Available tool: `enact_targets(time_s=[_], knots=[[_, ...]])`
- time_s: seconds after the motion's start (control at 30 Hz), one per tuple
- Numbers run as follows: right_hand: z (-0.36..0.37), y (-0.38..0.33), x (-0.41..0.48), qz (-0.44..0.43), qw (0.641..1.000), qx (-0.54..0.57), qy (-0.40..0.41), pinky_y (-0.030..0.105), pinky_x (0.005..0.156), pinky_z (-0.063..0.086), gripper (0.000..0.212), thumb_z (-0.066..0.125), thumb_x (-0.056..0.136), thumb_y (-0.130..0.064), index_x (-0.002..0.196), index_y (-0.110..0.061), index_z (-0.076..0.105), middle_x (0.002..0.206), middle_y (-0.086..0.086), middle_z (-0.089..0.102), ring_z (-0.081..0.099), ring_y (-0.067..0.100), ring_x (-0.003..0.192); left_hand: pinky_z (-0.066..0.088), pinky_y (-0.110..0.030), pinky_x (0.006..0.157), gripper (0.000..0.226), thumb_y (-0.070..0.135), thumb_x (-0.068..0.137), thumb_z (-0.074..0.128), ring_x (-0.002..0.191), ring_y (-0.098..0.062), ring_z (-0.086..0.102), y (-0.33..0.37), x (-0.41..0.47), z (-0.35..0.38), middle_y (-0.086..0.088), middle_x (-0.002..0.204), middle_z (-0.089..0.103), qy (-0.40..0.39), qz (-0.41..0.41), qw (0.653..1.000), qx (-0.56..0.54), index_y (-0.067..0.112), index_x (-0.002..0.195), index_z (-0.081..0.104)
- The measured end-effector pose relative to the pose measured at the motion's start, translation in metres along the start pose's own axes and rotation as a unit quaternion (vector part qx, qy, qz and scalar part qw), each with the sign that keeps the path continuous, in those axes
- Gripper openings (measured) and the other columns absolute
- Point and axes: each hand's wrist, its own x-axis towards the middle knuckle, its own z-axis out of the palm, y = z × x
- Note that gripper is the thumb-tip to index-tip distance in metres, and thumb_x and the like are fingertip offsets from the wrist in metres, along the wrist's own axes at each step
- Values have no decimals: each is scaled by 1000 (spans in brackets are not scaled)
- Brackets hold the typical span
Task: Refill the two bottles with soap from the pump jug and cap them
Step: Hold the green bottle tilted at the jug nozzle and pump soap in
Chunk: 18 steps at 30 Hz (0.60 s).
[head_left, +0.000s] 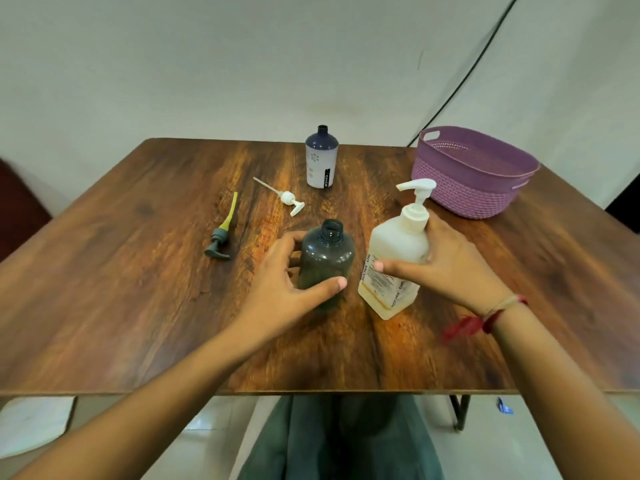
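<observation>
A dark grey bottle [325, 261] stands uncapped near the middle of the wooden table [138, 289]; my left hand [287, 282] grips it around its body. Right beside it stands the white pump jug [394, 258] with a low layer of yellowish soap, its spout pointing left. My right hand [446, 265] wraps around the jug's right side, thumb across its label. A white bottle with a dark top [321, 157] stands open at the table's far side. Two pump caps lie loose: a white one [289, 199] and a grey one with a yellow tube [221, 235].
A purple woven basket [471, 174] sits at the far right corner of the table. A black cable runs down the wall behind it. My legs show below the near table edge.
</observation>
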Motion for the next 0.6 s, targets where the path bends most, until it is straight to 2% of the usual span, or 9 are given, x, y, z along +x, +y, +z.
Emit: enact_targets(time_s=[0.1, 0.2, 0.27, 0.37, 0.43, 0.5, 0.6], knots=[[-4, 2, 1, -6, 999, 47, -20, 45, 92, 49, 89, 61, 50, -84, 122, -36, 39, 120, -10, 52, 53, 12, 110, 44, -13, 81, 64, 58, 59, 71, 103, 1, 55, 0, -1, -2, 13, 116, 58, 11, 1, 1000, 0, 34, 115, 51], [-5, 8, 1, -2, 997, 77, 1, 48, 104, 41, 108, 64, 50, -80, 140, -35, 27, 139, -5, 40, 41, 16, 128, 48, -21, 84, 66, 59, 58, 71, 104, -3, 56, -1, -4, -4, 10, 117, 58, 21, -7, 1000, -6, 34, 116, 51], [-7, 9, -1, 2, 993, 113, 33, 46, 106, 39, 114, 67, 54, -76, 147, -34, 17, 148, -2, 33, 39, 17, 132, 47, -21, 84, 67, 60, 58, 71, 104, -4, 57, -1, -6, -5, 10, 118, 58, 23, -12, 1000, -5, 33, 116, 51], [-13, 5, -5, -2, 980, 180, 80, 39, 102, 41, 104, 69, 68, -64, 149, -35, 11, 153, -1, 27, 41, 20, 131, 47, -22, 83, 69, 62, 58, 71, 105, -5, 56, -2, -7, -5, 11, 119, 57, 20, -12, 1000, 2, 34, 118, 50], [-18, 2, -4, -10, 972, 200, 119, 37, 99, 41, 95, 64, 74, -61, 149, -32, 14, 152, 1, 29, 41, 20, 130, 47, -22, 84, 70, 63, 58, 70, 106, -6, 56, -2, -8, -4, 10, 121, 56, 18, -16, 1000, -1, 34, 118, 49], [-23, 0, -1, -32, 964, 215, 152, 34, 99, 43, 82, 57, 80, -60, 147, -29, 23, 148, 2, 35, 46, 18, 126, 46, -20, 83, 71, 64, 58, 70, 107, -7, 55, -2, -8, -3, 9, 121, 56, 18, -16, 1000, 4, 33, 118, 49], [-30, -3, 12, -66, 954, 224, 189, 19, 89, 46, 56, 48, 91, -50, 136, -18, 43, 127, -1, 52, 54, 8, 108, 43, -16, 80, 72, 65, 57, 68, 106, -5, 54, -1, -5, 0, 10, 121, 54, 11, -16, 1000, 13, 32, 118, 49]])
